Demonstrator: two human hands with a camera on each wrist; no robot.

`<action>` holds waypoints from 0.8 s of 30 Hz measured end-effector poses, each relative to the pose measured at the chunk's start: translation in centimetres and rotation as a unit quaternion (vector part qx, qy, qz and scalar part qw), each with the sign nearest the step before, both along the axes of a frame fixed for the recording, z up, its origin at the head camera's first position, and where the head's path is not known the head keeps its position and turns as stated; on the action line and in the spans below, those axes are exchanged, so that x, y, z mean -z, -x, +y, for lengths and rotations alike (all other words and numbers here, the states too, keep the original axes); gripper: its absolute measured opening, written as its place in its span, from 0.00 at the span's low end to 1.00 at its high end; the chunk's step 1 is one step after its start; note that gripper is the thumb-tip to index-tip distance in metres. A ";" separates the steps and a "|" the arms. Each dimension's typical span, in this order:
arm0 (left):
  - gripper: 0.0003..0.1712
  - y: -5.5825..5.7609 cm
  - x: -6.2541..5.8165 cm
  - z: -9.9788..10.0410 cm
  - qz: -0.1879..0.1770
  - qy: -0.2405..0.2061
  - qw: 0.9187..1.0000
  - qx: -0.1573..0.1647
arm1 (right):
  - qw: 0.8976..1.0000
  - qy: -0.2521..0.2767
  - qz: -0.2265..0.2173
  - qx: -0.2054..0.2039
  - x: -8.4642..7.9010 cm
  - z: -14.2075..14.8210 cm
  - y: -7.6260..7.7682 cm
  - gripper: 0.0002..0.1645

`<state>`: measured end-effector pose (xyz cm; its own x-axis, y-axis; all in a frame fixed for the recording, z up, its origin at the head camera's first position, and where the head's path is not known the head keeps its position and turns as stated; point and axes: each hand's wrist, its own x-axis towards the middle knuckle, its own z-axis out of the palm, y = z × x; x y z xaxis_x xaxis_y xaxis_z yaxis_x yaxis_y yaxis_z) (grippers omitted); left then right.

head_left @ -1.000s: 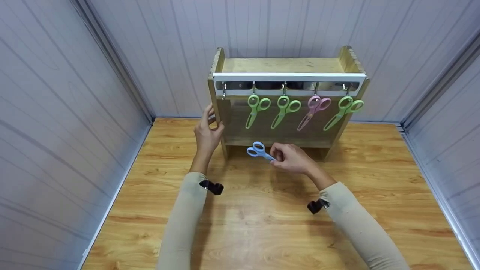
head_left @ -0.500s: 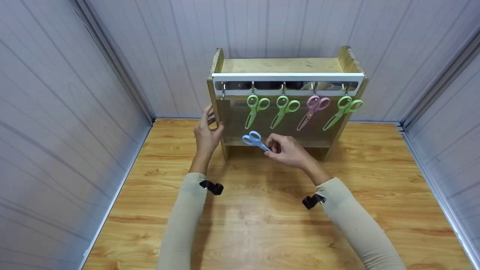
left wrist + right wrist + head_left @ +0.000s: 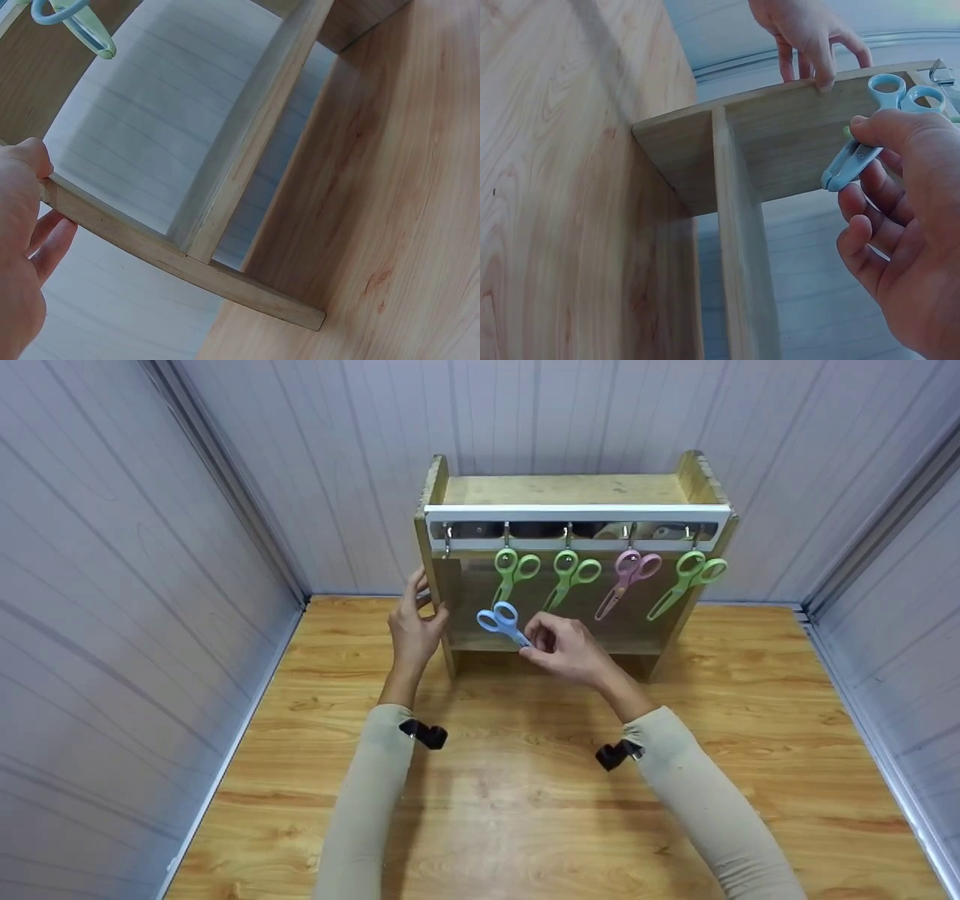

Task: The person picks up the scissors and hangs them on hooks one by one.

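My right hand [image 3: 570,649] pinches light blue scissors [image 3: 504,620] by the blade end between thumb and fingers. Their two finger loops point up and left, in front of the wooden rack [image 3: 562,491]. My left hand [image 3: 415,626] holds the rack's left side board [image 3: 127,229], thumb on one face and fingers on the other. Along the rack's white rail [image 3: 577,511], green scissors [image 3: 511,577], a second green pair [image 3: 573,577], pink scissors [image 3: 624,583] and another green pair [image 3: 684,585] hang by one loop each. The leftmost metal hook [image 3: 448,544] stands left of them.
The rack stands on a wood-grain floor [image 3: 480,810] near the back wall [image 3: 360,472]. Panelled walls close in at left and right. A lower shelf board [image 3: 739,247] spans between the rack's sides. Each sleeve carries a small black wrist camera [image 3: 424,733].
My right hand has moved up and slightly left with the blue scissors, whose loops now overlap the leftmost green pair's blade tip in the head view. My left hand stays on the rack's side.
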<state>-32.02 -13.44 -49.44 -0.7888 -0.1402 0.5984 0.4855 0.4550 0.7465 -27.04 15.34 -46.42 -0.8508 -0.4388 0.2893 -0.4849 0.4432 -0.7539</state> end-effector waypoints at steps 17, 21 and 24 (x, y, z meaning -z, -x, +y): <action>0.35 0.0 -0.1 0.0 -0.001 -0.001 1.000 -0.007 | 0.999 0.029 0.022 -0.005 -2.2 -2.0 0.3 0.10; 0.35 -0.1 -0.1 0.0 0.002 -0.001 1.000 -0.004 | 0.999 0.037 0.030 -0.008 -2.9 -2.4 0.3 0.11; 0.35 0.0 0.0 0.0 0.004 -0.002 1.000 -0.002 | 0.999 0.041 0.031 -0.008 -3.3 -2.7 0.3 0.11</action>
